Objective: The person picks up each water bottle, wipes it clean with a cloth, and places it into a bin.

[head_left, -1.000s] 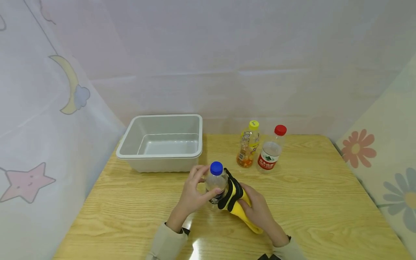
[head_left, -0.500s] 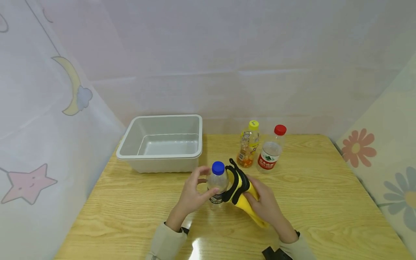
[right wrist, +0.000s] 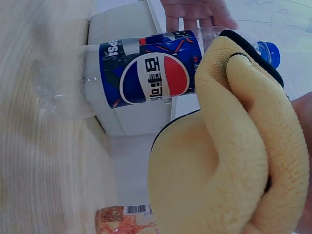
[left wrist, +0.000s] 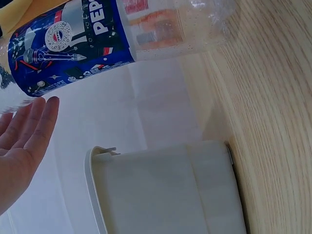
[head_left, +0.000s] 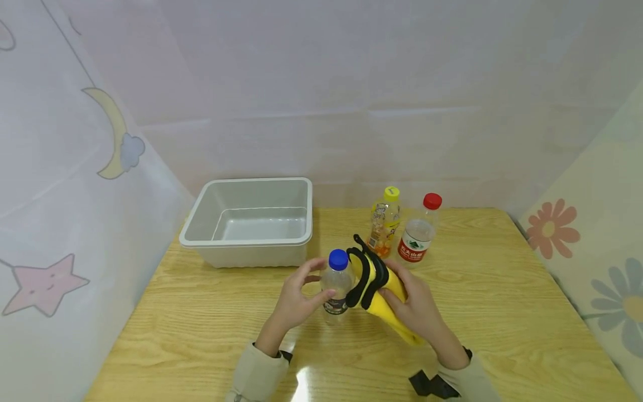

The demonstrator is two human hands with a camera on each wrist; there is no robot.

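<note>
The right hand (head_left: 414, 304) grasps a folded, fleecy yellow cloth with black edging (head_left: 384, 290) against a blue-capped clear plastic bottle (head_left: 337, 282), upright on the wood-grained table (head_left: 201, 329); the left hand's (head_left: 296, 298) fingers extend loosely beside it; behind hangs creased pale sheeting (head_left: 321, 111).

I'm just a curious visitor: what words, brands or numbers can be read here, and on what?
"PEP", cut off by the picture's edge: blue-capped bottle, left wrist view
"PSI": same bottle, right wrist view
"百事可": same bottle, right wrist view
Its finer print: too small
Red-capped bottle: label too blurred to read surely
Yellow-capped bottle: label and cap writing too small
</note>
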